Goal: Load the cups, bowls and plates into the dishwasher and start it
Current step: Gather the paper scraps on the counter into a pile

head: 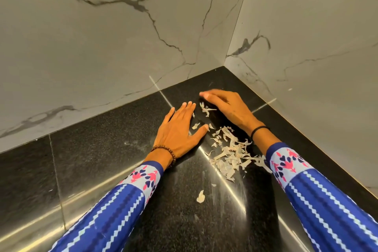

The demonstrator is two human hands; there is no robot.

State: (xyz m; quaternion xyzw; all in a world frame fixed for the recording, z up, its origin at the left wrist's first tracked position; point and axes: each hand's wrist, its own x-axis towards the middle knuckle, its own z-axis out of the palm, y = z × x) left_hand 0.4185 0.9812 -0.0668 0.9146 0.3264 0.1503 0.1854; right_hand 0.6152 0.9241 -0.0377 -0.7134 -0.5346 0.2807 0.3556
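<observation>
Loosely strewn pale scraps point(229, 153) between left hand point(178, 129), right hand point(227, 108).

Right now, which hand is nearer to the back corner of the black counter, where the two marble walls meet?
Right. The right hand lies just in front of the corner; the left hand rests flat farther from it, to the left and nearer the person.

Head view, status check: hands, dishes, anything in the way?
Left hand flat on counter, right hand cupped beside it, nothing gripped. No dishes or dishwasher in view. Pale scraps scattered between hands.
</observation>
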